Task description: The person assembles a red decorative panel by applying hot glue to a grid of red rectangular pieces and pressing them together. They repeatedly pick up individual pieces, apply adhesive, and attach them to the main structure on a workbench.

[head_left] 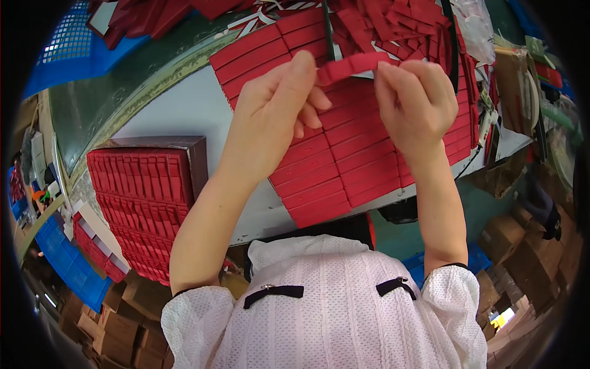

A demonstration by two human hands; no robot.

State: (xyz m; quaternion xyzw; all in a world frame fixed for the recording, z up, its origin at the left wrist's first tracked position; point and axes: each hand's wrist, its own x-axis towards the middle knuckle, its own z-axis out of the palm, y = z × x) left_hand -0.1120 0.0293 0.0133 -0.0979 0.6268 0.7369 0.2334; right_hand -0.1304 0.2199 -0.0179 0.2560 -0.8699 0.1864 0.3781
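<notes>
Between my hands a narrow red cardboard strip (353, 66) is held up by its two ends. My left hand (283, 98) pinches its left end between thumb and fingers, the other fingers curled beneath. The right end is gripped by my right hand (418, 92), fingers bent. Under both hands lie red flat boxes (344, 166), packed in neat rows on the white tabletop. Beyond the strip is a heap of loose red cardboard pieces (393, 24) inside a dark-edged tray.
At the left stands an open carton (138, 197) filled with red boxes. More red pieces lie on a blue crate (67, 49) at the far left. Brown cartons (117, 332) cover the floor on both sides. A clear plastic bag (476, 31) rests at the far right.
</notes>
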